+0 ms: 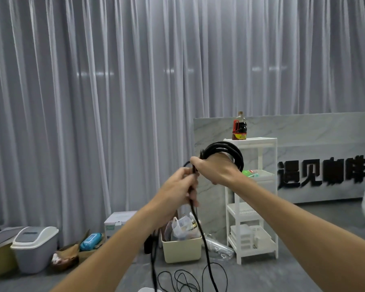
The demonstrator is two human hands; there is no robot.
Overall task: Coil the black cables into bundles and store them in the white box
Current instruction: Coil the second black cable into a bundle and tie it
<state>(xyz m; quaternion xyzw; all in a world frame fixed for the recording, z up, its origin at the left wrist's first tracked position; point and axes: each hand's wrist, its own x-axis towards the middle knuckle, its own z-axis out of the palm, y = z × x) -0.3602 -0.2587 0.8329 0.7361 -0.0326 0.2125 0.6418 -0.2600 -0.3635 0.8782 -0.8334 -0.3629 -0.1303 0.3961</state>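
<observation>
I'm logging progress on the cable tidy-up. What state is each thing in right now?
Black cable: partly coiled, loops in the right hand's grip, tail hanging to the floor.
Right hand: grips the coil.
Left hand: grips the hanging length.
Thin black cable: loose on the floor, uncoiled.
Cream bin: open, holding bags.
Sauce bottle: upright, capped, on the white shelf.
Grey bin: lid shut.
</observation>
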